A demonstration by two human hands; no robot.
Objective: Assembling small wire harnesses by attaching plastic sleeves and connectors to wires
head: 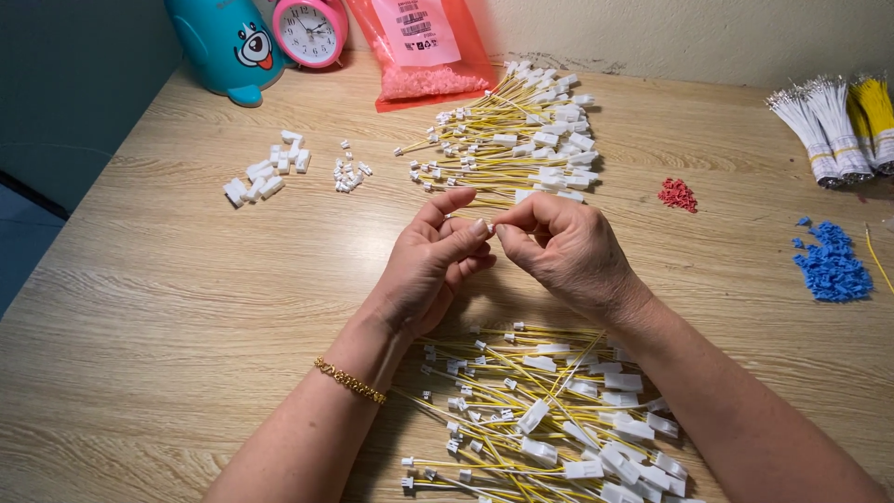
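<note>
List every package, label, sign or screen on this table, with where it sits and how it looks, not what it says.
Red plastic bag: back edge of the table, against the wall, translucent red, with small pinkish pieces inside.
White label: on the bag's front, rectangular, with dark print.
Pink alarm clock: left of the bag, round, white dial.
No screens or signs show.

Yellow-and-white wires (549, 410), pink clock (310, 31), blue pieces (831, 263), red pieces (677, 195), wood-grain table (168, 307)

Both hands' fingers (480, 226) pinch, seemingly, one small white connector (488, 226).
</note>
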